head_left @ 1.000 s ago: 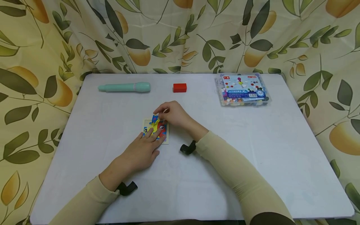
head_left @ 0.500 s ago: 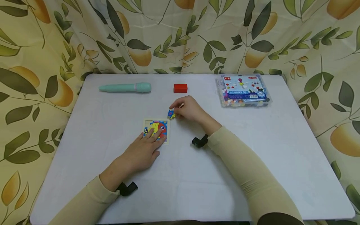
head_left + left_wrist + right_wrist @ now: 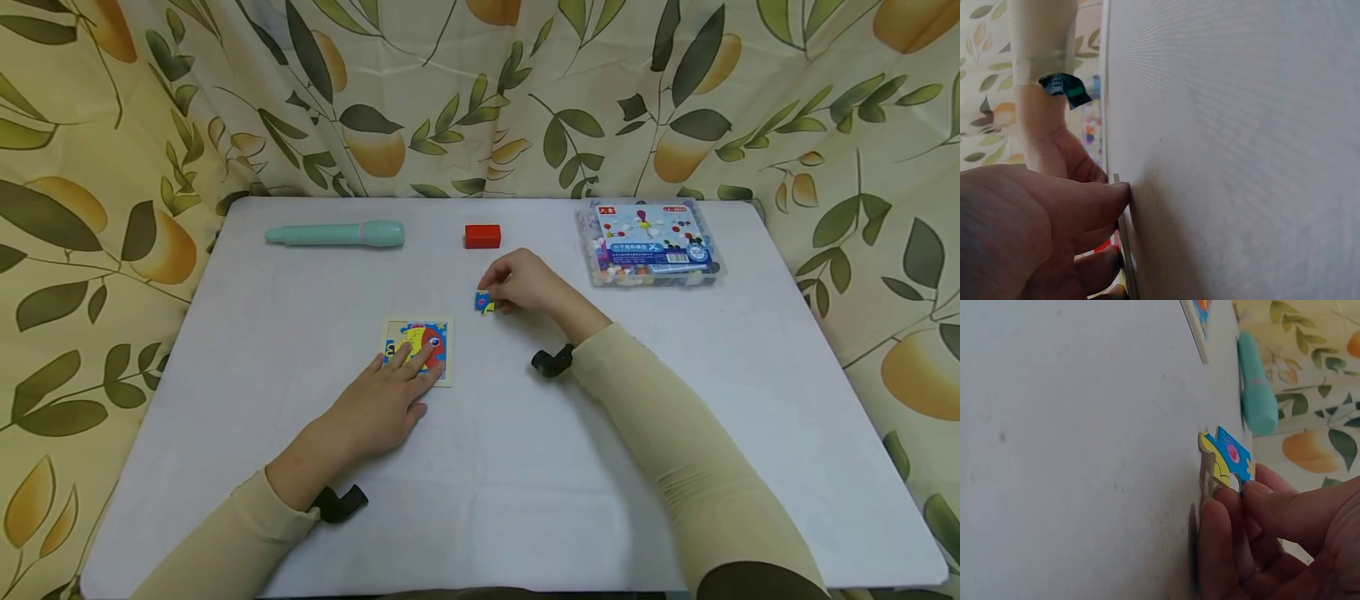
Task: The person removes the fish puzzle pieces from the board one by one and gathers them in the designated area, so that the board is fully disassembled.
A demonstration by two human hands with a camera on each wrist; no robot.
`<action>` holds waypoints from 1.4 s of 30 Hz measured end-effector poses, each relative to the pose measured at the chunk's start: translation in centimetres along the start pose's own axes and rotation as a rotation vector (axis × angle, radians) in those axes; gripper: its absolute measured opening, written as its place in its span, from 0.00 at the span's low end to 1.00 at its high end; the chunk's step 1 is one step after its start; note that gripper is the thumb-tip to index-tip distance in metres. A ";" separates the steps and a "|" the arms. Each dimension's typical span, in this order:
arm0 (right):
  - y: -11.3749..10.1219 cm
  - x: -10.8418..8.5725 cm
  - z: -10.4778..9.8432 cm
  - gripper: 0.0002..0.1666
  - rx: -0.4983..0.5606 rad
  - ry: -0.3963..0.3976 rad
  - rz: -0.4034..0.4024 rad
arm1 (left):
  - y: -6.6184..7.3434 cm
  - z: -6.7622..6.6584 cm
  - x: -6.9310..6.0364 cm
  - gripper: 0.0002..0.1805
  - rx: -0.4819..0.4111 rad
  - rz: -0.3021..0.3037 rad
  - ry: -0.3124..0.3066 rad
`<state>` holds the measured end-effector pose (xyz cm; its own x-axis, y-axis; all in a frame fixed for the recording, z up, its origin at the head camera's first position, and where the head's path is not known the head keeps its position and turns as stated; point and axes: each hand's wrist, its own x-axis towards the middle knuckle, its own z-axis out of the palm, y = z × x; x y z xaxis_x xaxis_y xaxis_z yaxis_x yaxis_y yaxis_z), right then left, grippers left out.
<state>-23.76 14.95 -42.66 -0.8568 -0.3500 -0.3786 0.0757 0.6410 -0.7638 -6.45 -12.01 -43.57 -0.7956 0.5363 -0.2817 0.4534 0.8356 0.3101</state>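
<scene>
Blue-and-yellow flat jigsaw piece [image 3: 1229, 456], a pink dot on its printed face, is pinched between the thumb and fingers of a person's right hand [image 3: 528, 282], to the right of a square, pale-wood puzzle board [image 3: 449, 367] bearing a red-and-yellow fish. The fingers take the piece at one edge, apparently so that most of its picture is left uncovered; whether it touches the white surface [image 3: 465, 500] cannot be told. At left, the left hand [image 3: 381, 408] reaches over the board's near side, its fingers extended and spread across the fish, pressing rather than grasping, seemingly to hold the light frame steady. Bare wood shows at the board's far left, perhaps the piece's own seat. Along the far side sit a mint-green, pen-shaped cylinder [image 3: 335, 234] at left, a red rectangular block [image 3: 482, 237] just beyond the right hand, and a clear plastic box [image 3: 648, 242] of colourful small parts at right, probably set back to give both hands room. Behind hangs a cream fabric curtain [image 3: 465, 83] printed with leaves and fruit.
</scene>
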 end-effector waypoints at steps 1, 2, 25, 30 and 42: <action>0.0 0.0 -0.1 0.09 -0.004 -0.004 0.003 | 0.0 0.0 0.0 0.33 0.001 -0.001 -0.003; 0.1 0.0 -0.2 0.09 -0.007 -0.008 0.007 | 0.0 0.0 0.0 0.33 0.001 -0.001 -0.005; 0.9 0.4 0.8 0.09 -0.142 0.143 -0.062 | 0.0 0.2 0.0 0.34 -0.001 -0.004 0.007; 1.1 0.4 0.9 0.08 -0.145 0.177 -0.065 | 0.0 0.2 0.0 0.34 0.000 -0.005 0.010; -0.2 -0.2 1.1 0.11 -0.123 0.176 -0.146 | 0.3 -0.1 -0.1 0.34 -0.009 -0.015 0.005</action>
<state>-23.04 14.12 -43.00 -0.9305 -0.3274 -0.1641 -0.1087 0.6748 -0.7300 -6.26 -11.88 -43.37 -0.8043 0.5232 -0.2816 0.4378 0.8423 0.3144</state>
